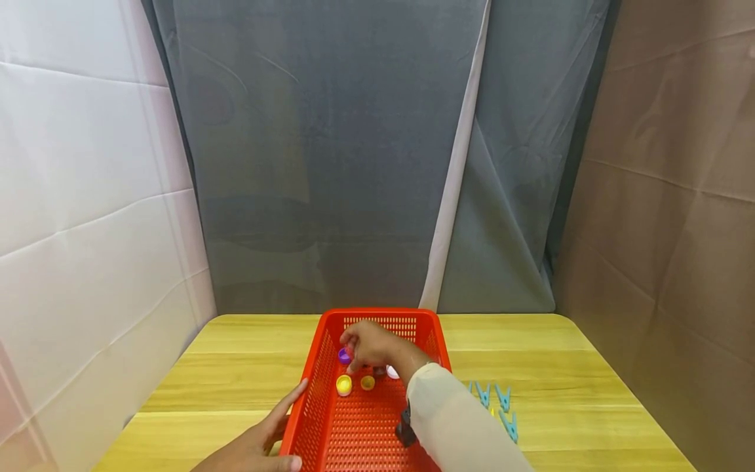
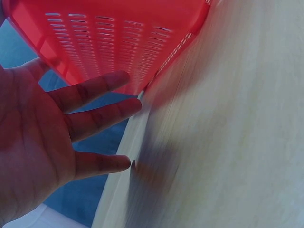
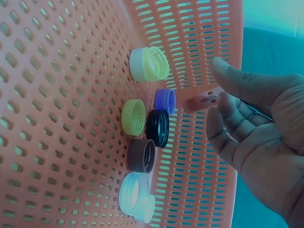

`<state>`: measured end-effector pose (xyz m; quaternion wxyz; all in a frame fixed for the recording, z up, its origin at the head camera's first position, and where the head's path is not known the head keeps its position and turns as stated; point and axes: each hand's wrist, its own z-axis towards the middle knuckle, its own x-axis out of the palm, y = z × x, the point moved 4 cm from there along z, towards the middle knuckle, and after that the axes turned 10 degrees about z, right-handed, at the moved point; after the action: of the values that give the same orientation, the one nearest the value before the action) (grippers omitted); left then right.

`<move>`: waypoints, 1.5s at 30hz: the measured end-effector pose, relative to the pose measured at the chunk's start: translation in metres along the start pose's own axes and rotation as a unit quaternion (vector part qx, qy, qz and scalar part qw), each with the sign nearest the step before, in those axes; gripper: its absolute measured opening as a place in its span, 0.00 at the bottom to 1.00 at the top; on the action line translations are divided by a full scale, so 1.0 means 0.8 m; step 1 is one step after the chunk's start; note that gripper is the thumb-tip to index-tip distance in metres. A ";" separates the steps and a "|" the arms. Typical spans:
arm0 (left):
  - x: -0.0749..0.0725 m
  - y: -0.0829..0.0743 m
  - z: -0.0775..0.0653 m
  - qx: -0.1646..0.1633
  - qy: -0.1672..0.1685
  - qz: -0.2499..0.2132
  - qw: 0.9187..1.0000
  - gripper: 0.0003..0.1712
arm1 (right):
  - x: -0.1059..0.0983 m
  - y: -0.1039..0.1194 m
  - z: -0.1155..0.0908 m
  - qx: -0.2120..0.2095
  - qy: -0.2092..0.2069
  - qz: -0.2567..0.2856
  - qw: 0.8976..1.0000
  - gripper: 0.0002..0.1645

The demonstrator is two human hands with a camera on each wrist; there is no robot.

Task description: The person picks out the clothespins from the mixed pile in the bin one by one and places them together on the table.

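Note:
My right hand (image 1: 373, 344) reaches into the red plastic basket (image 1: 354, 452) and pinches a small red clothespin (image 3: 203, 101), whose metal spring shows in the right wrist view. Under it, at the far end of the basket floor, lie several bottle caps: a yellow one on a white one (image 3: 148, 64), a purple cap (image 3: 165, 101), a yellow cap (image 3: 133, 117), a black cap (image 3: 158, 128), a brown cap (image 3: 141, 155) and clear-white caps (image 3: 135, 194). My left hand (image 1: 259, 438) is at the basket's left side, fingers straight and spread, thumb near the rim.
Several teal clothespins (image 1: 508, 426) lie on the wooden table (image 1: 566, 393) to the right of the basket, with a bit of yellow among them. Grey cloth (image 1: 330, 164) hangs behind the table, with pale cloth on the left and brown cloth on the right.

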<state>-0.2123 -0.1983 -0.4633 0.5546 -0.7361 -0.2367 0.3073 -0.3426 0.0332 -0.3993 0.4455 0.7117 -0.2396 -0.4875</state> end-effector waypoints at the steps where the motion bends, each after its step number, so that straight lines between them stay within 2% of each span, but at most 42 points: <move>1: 0.000 0.000 0.000 0.000 -0.001 0.001 1.000 0.61 | 0.001 0.001 0.001 -0.003 0.001 -0.009 1.000 0.34; 8: -0.001 0.000 0.000 0.001 -0.001 -0.004 1.000 0.61 | 0.002 0.006 -0.001 0.001 0.003 -0.036 0.999 0.42; 14: -0.002 0.000 0.001 0.011 -0.005 0.008 1.000 0.62 | 0.001 0.012 -0.002 -0.006 0.007 -0.021 1.000 0.42; 19: -0.004 0.002 0.003 0.021 -0.007 0.025 0.999 0.63 | 0.001 0.011 -0.001 -0.007 0.003 0.003 1.000 0.36; 22: -0.006 0.004 0.003 0.024 -0.005 0.030 0.999 0.63 | 0.002 0.010 -0.001 -0.008 0.014 0.001 1.000 0.37; 26: -0.008 0.005 0.003 0.023 -0.004 0.024 0.999 0.64 | 0.004 0.011 0.000 -0.009 0.031 -0.006 0.999 0.41; 30: -0.007 0.004 0.002 0.014 -0.005 0.007 1.000 0.63 | 0.004 0.012 0.000 -0.004 0.023 -0.004 1.000 0.41; 33: -0.007 0.004 0.002 0.008 -0.007 0.008 1.000 0.63 | 0.004 0.010 0.001 0.000 0.009 -0.016 1.000 0.43; 38: -0.008 0.006 0.004 0.019 -0.008 0.030 0.999 0.64 | 0.003 0.008 0.002 0.000 -0.006 -0.058 0.998 0.40; 45: -0.006 0.003 0.001 -0.007 0.001 -0.010 1.000 0.62 | -0.004 0.015 0.000 -0.009 0.002 -0.077 0.997 0.39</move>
<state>-0.2162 -0.2014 -0.4646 0.5526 -0.7378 -0.2462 0.2994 -0.3426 0.0299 -0.3878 0.4133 0.7251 -0.1791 -0.5209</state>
